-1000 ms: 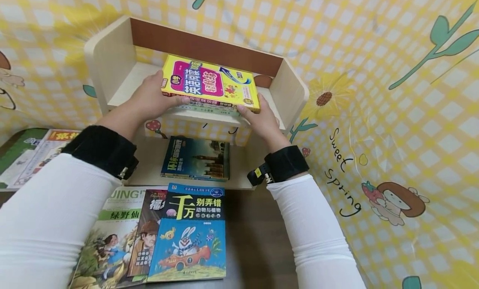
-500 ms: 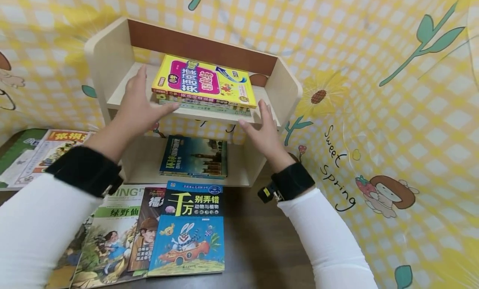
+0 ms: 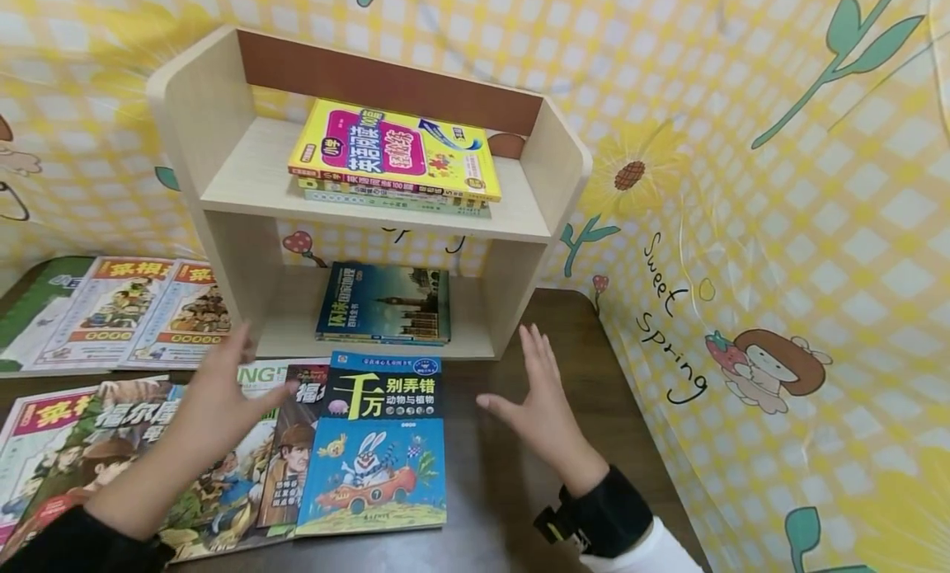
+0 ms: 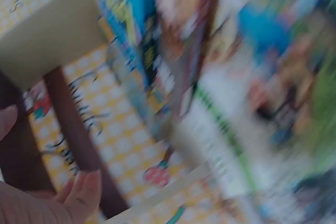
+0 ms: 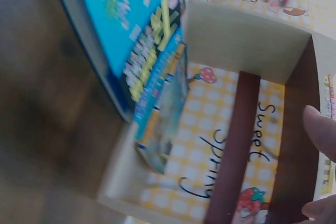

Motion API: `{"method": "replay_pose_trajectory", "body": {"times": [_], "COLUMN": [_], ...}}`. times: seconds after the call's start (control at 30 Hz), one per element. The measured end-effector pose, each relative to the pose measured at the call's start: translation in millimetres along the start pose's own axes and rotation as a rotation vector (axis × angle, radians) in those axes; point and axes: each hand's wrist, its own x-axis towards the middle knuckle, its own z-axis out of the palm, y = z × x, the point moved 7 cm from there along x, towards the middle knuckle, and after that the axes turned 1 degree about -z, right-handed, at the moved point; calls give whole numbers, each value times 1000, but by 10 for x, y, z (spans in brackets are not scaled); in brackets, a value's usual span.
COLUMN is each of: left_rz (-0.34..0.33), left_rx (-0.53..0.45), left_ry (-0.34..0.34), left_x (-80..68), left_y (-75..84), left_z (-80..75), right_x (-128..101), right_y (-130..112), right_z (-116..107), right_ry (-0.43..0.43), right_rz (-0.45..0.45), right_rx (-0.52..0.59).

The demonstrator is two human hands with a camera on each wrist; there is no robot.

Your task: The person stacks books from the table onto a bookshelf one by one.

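Note:
Both hands hold nothing, fingers spread and thumbs apart. My left hand (image 3: 218, 404) hovers in front of the shelf, overlapping the green-titled book (image 3: 260, 392) and the brown detective book (image 3: 291, 466) in the head view. Over the dark wood to the right of the blue rabbit book (image 3: 378, 474) is my right hand (image 3: 545, 408). A yellow book (image 3: 463, 157) lies flat atop a small stack (image 3: 393, 204) on the upper board of the shelf (image 3: 519, 218). On its lower board rests a dark-blue book (image 3: 386, 301), with others beneath it.
Several more books (image 3: 122, 408) overlap at the table's left front. Magazines (image 3: 119, 305) lie left of the shelf. The dark table (image 3: 609, 441) runs to a checked yellow wall cloth (image 3: 742, 227) behind and at the right.
Both hands let go of the yellow book, leaving it on the upper-board stack. They have drawn back and down toward me, the left out over the table books, the right over the wood.

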Motion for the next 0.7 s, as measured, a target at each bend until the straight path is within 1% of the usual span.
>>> {"method": "replay_pose_trajectory", "body": {"times": [0.1, 0.13, 0.2, 0.3, 0.43, 0.57, 0.7], "left_rz": [-74, -97, -140, -170, -212, -251, -283], "left_rx": [15, 21, 19, 39, 151, 260, 326], "left_ry": [-156, -197, -247, -268, -266, -261, -261], "left_x": [-68, -86, -115, -141, -171, -184, -186], "left_y": [-143, -174, -209, -235, -276, -297, -283], "left_z": [299, 389, 544, 732, 910, 1023, 1083], "right_x": [-138, -177, -245, -335, -444, -553, -642], "right_y": [135, 167, 212, 249, 304, 400, 457], "right_z": [109, 143, 210, 311, 429, 523, 597], "right_ry": [-16, -24, -33, -39, -41, -46, -51], "right_rz": [63, 80, 111, 131, 155, 216, 250], "right_rx": [-6, -5, 1, 6, 5, 11, 41]}}
